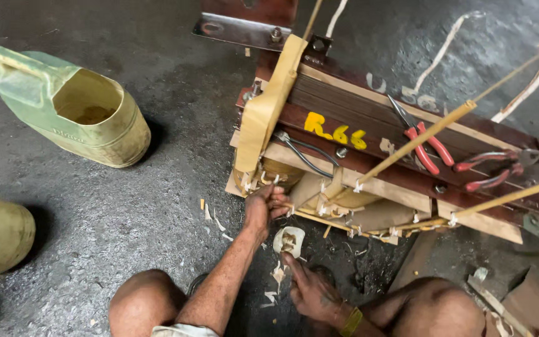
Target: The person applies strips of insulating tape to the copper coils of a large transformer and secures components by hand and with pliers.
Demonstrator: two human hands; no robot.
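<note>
**Two bare hands at the coil end of a transformer core on a workshop floor**

Seen from above, a person sits on a dark, gritty concrete floor (157, 206) with both knees in view at the bottom edge. In front of them lies a large transformer core (369, 156), a long block of dark brown laminated steel clamped between pale wooden boards, tilted from upper left to lower right.

The left hand (264, 206) reaches up to the near lower edge of the core. Its fingers are curled shut around a small bundle of pale tape ends and leads (280, 201) sticking out from the tan paper-wrapped coil (282, 171). The right hand (310, 288), with a yellow band at the wrist, rests lower, close to the body. Its fingers are loosely bent and its fingertips touch a small roll of white cotton tape (289, 241) lying on the floor just below the left hand. I cannot tell whether it grips the roll or only touches it.

Red-handled pliers (424, 146) lie on top of the core, well to the right of both hands. Thin wooden sticks (419, 140) slant across it. To the left stands a cut-open green plastic jug (73, 106), well apart. Wood shavings (216, 221) litter the floor near the hands.
</note>
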